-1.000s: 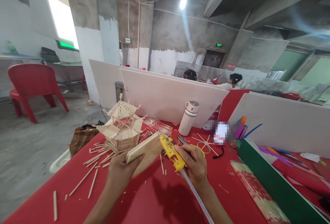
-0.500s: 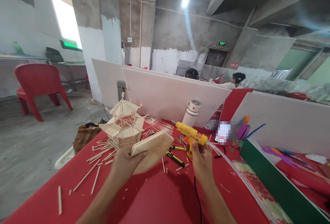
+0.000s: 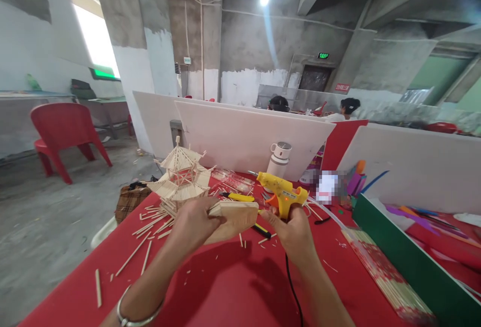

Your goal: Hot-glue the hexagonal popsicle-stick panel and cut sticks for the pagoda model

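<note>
Holding a flat wooden piece (image 3: 236, 220) tight in the left hand (image 3: 193, 220), up over the middle of the red table (image 3: 218, 292). Gripping a yellow glue gun (image 3: 280, 186) in the right hand (image 3: 296, 234), apart from the left one, with the tip pointing left. With a little stick house (image 3: 183, 186) farther left and a white bottle (image 3: 277, 167) behind the gun.

We keep both arms stretched forward, the left forearm (image 3: 161, 269) slanting up to the right and the right forearm (image 3: 323, 279) slanting up to the left. Our left hand (image 3: 195, 219) is bent into a pinching grip, with its back turned mostly upward and its fingertips partly hidden. Our right hand (image 3: 295, 234) is curled into a grip, and one digit (image 3: 272, 220) extends toward the left hand; we cannot say surely which one. Our two hands are near each other, but they do not touch.
</note>
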The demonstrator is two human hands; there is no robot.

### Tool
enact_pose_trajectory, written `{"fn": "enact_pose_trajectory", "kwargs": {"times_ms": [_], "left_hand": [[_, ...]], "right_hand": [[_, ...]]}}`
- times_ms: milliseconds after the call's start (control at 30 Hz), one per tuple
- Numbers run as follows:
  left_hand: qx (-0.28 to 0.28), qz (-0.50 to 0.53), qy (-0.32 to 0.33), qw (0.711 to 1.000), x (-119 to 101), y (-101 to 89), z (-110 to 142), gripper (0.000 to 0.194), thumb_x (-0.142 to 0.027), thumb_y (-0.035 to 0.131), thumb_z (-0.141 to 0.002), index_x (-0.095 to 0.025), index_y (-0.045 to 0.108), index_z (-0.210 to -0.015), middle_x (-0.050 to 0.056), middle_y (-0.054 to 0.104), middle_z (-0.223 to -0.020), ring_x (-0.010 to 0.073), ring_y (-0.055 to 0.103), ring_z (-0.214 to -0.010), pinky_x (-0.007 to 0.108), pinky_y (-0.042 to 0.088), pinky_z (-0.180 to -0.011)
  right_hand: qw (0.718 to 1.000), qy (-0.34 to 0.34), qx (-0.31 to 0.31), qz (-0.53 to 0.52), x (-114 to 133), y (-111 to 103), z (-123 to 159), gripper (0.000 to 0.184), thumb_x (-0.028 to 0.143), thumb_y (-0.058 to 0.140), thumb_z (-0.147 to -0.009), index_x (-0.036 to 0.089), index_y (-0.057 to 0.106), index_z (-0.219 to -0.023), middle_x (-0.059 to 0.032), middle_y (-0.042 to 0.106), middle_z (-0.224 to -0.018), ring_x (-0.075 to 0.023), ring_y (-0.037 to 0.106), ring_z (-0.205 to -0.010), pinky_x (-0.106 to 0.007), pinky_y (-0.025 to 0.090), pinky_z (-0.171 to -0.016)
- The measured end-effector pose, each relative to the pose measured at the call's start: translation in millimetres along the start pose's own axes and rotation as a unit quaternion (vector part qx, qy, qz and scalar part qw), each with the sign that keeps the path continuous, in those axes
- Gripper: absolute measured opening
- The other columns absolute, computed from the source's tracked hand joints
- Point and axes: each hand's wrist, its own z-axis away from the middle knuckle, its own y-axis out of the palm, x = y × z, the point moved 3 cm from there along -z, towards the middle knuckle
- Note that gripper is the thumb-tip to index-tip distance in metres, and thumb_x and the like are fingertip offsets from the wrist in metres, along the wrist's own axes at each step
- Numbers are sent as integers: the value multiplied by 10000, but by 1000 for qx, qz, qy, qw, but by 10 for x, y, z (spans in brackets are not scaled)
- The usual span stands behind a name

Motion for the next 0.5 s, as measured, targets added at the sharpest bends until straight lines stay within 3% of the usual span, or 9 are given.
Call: {"fn": "enact_pose_trajectory", "kwargs": {"times_ms": [133,300,400,500], "left_hand": [[-1,-33,5,999,-35,-54,-50,87,-280,667,-673,-212,697,-720,-6,668,-664,182,571,-636,252,315,-580],[31,-1,23,999,-14,-76,-136,199,-313,686,-666,-226,748,-834,2,709,-730,204,602,-709,260,364,-634],[50,4,48,998,-63,-84,-177,227,-305,682,-660,-226,759,-859,-6,691,-697,190,584,-675,255,359,-609],[58,-22,56,997,-118,-88,-220,313,-275,657,-676,-234,762,-968,3,700,-730,181,583,-665,257,347,-591]], "right_hand": [[999,25,31,-37,80,0,-34,393,461,820,-682,175,585,-813,18,577,-656,-137,556,-584,-256,488,-527],[995,19,48,-79,93,4,-78,363,418,812,-684,157,640,-871,-7,643,-719,-96,498,-480,-239,460,-430],[994,32,104,-31,60,34,-143,279,351,818,-656,147,683,-792,-15,654,-659,-118,525,-493,-244,472,-439],[983,21,184,5,79,74,-229,190,251,810,-620,159,708,-750,-10,688,-689,-157,614,-604,-265,529,-569]]}}
